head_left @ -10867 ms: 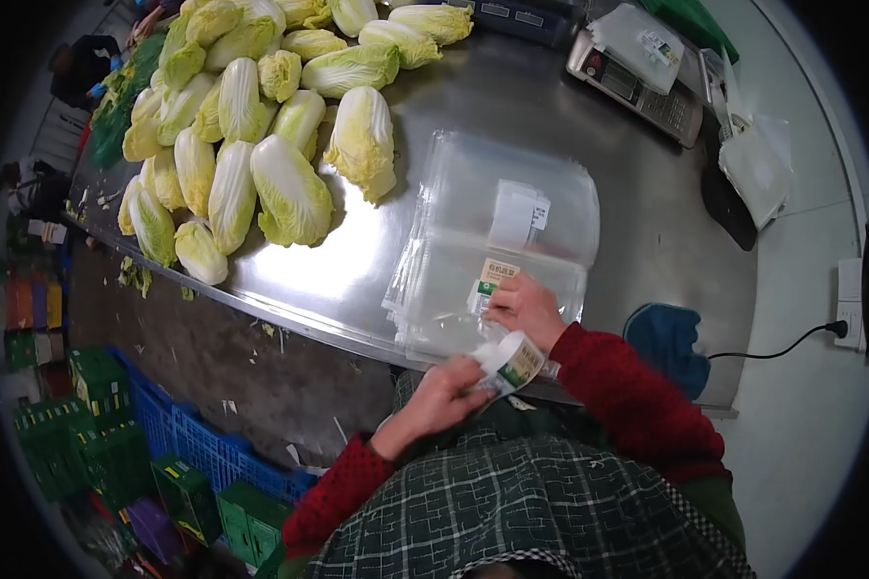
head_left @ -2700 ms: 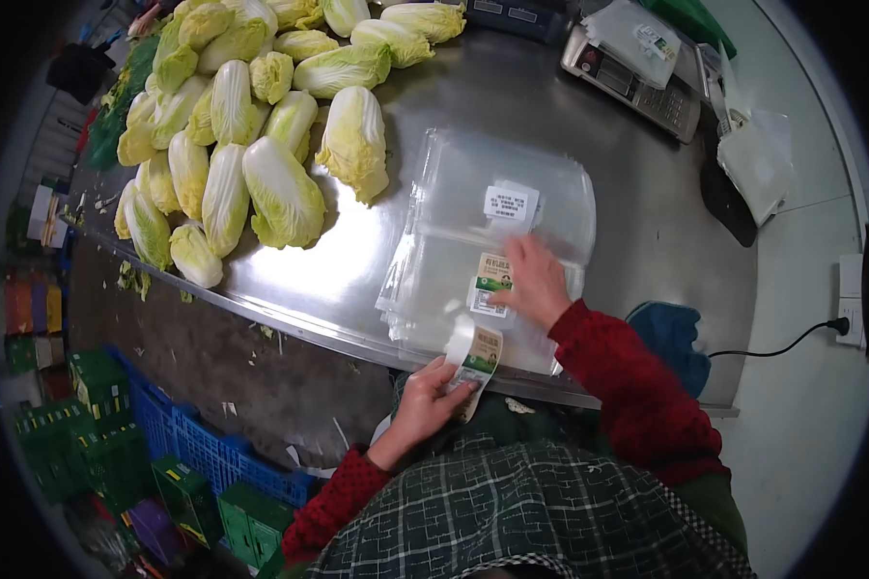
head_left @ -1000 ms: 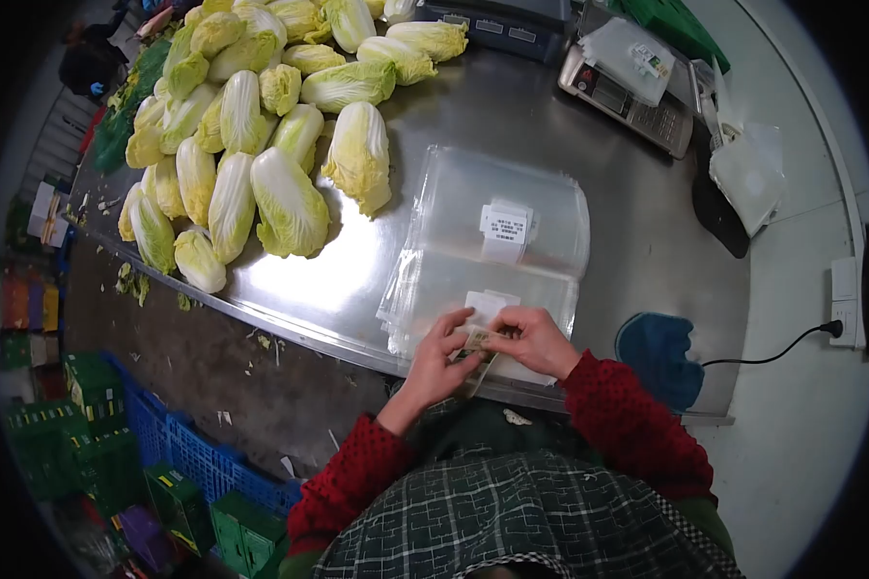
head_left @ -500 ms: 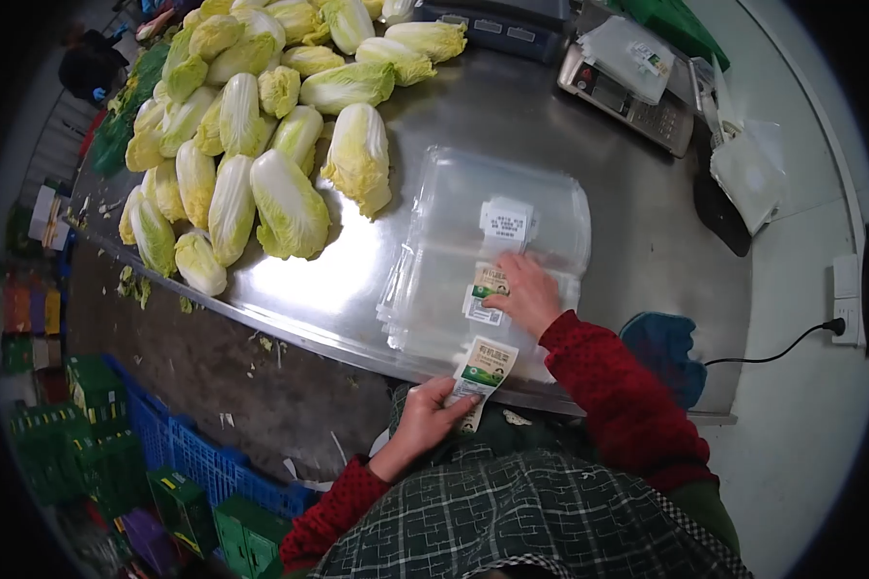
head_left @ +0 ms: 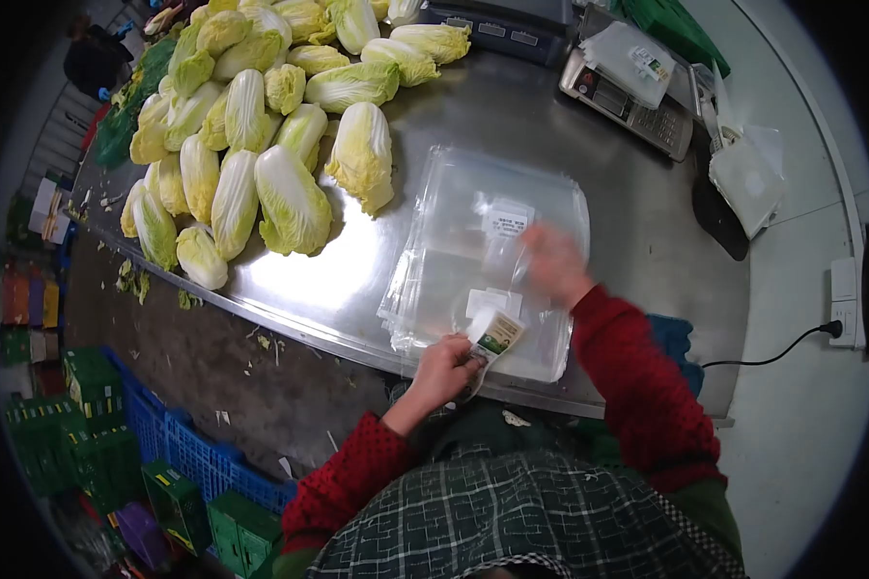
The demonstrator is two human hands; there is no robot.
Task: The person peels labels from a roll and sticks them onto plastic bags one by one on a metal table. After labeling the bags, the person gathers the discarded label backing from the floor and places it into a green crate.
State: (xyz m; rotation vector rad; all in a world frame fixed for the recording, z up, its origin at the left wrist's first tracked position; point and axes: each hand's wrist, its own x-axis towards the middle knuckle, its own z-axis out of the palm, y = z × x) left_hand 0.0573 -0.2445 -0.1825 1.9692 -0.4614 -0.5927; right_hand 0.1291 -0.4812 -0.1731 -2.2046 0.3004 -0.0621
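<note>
A stack of clear plastic bags (head_left: 454,232) lies on the steel table, with white labels (head_left: 508,220) showing on it. My left hand (head_left: 444,370) is closed on a strip of printed labels (head_left: 497,333) at the stack's near edge; the strip curls, with its green and beige print partly visible. Over the right side of the bags is my right hand (head_left: 555,262), smeared by motion, so its fingers and anything in them cannot be made out.
Many cabbages (head_left: 290,198) are piled at the left of the steel table (head_left: 454,96). A scale (head_left: 628,106) bearing bags stands at the back right. A blue cloth (head_left: 674,347) lies beyond my right sleeve. Blue crates (head_left: 203,454) are on the floor; a person (head_left: 95,63) is far left.
My right hand has lifted off the label on the bags and moved up and right. My left hand has moved slightly up and right, and its label strip now curls.
</note>
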